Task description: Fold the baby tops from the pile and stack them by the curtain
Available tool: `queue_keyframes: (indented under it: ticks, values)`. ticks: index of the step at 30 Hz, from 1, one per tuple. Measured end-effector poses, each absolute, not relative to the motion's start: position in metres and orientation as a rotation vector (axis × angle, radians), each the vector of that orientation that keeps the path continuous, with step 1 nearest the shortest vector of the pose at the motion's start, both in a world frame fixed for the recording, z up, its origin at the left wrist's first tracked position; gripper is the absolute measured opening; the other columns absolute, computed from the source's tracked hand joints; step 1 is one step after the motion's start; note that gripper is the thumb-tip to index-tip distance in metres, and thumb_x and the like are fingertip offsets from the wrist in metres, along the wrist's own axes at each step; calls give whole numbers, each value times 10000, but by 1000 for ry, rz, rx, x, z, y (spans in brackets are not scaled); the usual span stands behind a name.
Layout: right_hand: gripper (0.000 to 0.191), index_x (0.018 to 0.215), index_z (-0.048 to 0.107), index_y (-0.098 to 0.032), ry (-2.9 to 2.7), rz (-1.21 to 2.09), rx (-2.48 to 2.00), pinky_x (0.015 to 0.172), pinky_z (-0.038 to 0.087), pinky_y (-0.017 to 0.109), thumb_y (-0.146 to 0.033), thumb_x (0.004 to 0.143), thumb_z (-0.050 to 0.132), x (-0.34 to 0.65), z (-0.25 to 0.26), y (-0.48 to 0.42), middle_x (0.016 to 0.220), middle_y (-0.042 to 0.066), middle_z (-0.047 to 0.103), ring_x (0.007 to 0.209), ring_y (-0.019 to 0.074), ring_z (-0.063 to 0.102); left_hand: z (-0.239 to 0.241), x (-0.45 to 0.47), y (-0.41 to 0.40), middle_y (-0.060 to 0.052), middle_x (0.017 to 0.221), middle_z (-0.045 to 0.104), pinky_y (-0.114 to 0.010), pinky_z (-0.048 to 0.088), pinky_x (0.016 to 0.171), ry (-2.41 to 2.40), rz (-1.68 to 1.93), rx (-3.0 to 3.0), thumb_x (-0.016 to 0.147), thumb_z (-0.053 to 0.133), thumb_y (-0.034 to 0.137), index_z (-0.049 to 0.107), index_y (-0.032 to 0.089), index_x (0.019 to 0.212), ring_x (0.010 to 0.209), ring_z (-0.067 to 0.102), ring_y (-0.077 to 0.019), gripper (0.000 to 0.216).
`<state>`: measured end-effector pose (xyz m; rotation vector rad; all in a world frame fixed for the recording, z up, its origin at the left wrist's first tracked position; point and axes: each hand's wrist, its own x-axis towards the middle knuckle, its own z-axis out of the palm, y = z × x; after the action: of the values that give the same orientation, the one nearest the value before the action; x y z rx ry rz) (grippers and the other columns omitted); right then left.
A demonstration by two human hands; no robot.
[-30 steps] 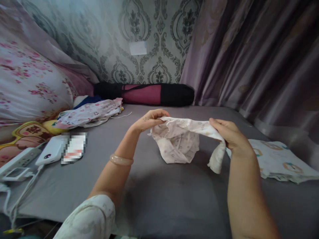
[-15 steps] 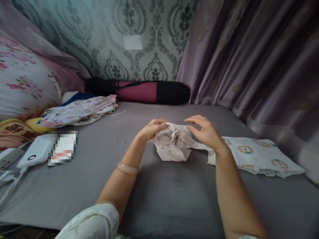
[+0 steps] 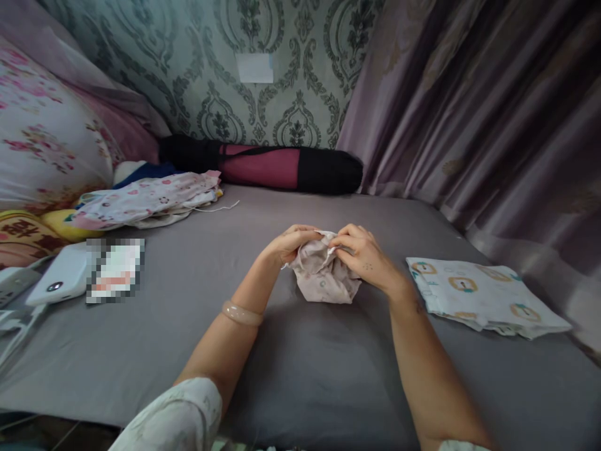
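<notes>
From where I stand, both hands are busy with 1 thing: a pale printed garment (image 3: 323,285), bunched up above the middle of the grey bedsheet (image 3: 305,369). The left hand (image 3: 293,243), with 1 pale bangle (image 3: 241,314) on its forearm, pinches the top edge between thumb and fingers. The right hand (image 3: 364,255) is drawn in narrow just beside it, fingertips closed on a gathered fold. Below them the cloth hangs in a crumpled pouch; I can't tell whether its bottom touches the sheet.

To the right, well apart, lies a folded white printed cloth (image 3: 488,294). On the left are a white power bank (image 3: 66,272) and, just beside it, a blurred flat item (image 3: 116,270). Farther off sit a heap of clothes (image 3: 145,200) and, along the far wall, a black-and-magenta cylindrical bag (image 3: 260,168).
</notes>
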<state>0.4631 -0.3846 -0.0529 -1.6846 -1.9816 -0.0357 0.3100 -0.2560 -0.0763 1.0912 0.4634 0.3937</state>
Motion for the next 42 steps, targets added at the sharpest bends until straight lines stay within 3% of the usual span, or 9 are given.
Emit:
queue_keyframes:
  ticks: [3, 11, 23, 29, 35, 42]
  values:
    - [178, 940, 702, -259, -1948, 11, -1652, 841, 406, 352, -182, 875, 555, 465, -53, -384, 943, 27, 627, 926, 191, 558, -73, 308, -260, -25, 716, 666, -237, 477, 621, 385, 368, 1153, 662, 784, 239, 669, 113, 866, 621, 613, -111, 266]
    - [161, 869, 685, -231, -1743, 28, -1598, 708, 432, 282, -194, 844, 530, 457, -49, -384, 815, 7, 633, 747, 148, 577, -74, 312, -266, -13, 669, 655, -224, 447, 547, 472, 474, 1223, 680, 789, 429, 687, 141, 803, 561, 578, -102, 330]
    - [122, 808, 694, -208, -1647, 61, -1616, 647, 417, 259, -266, 828, 588, 464, -49, -383, 745, 1, 638, 662, 129, 562, -72, 311, -265, -22, 771, 669, -224, 444, 634, 349, 480, 1402, 676, 780, 382, 713, 130, 911, 664, 587, -106, 351]
    - [137, 797, 711, -220, -1562, 145, -1666, 620, 414, 260, -321, 805, 620, 463, -45, -386, 775, 8, 681, 679, 143, 585, -74, 313, -263, -19, 777, 664, -222, 440, 658, 356, 576, 1521, 668, 778, 348, 710, 129, 860, 687, 576, -105, 299]
    - [142, 787, 630, -217, -1426, 198, -1631, 643, 461, 272, -342, 742, 680, 466, -52, -380, 730, -10, 642, 656, 143, 587, -74, 315, -265, -26, 785, 673, -227, 445, 667, 325, 625, 1563, 662, 770, 322, 714, 127, 850, 696, 581, -111, 276]
    - [111, 736, 682, -219, -1438, 59, -1545, 684, 500, 302, -329, 748, 677, 464, -58, -374, 860, 39, 631, 773, 172, 606, -74, 315, -266, -18, 756, 673, -217, 436, 635, 346, 664, 1464, 654, 776, 319, 721, 132, 840, 670, 576, -105, 270]
